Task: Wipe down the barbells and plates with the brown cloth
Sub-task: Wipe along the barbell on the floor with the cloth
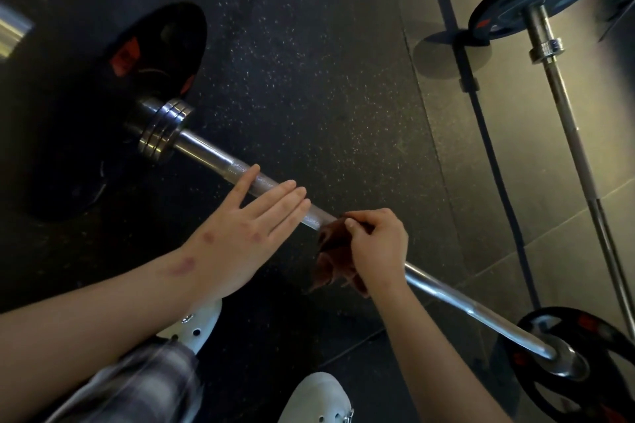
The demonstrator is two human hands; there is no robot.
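On the dark gym floor (309, 62), our right hand (378, 247) pinches the brown cloth (333, 261) at the barbell (213, 156) for wiping, while our left hand (247, 227), its fingers straight, probably steadies it.

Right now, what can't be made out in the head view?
Head view, barbell: a stretch hidden under the brown cloth and right hand.
Shadowed plate: markings unreadable in the dark.
Corner plate: cut off by the frame edge.
Left hand: fingers over the bar, contact unclear.
Far barbell: blurred, cut by the top edge.

dim | light from right; hard shadows | edges bowed, blurred
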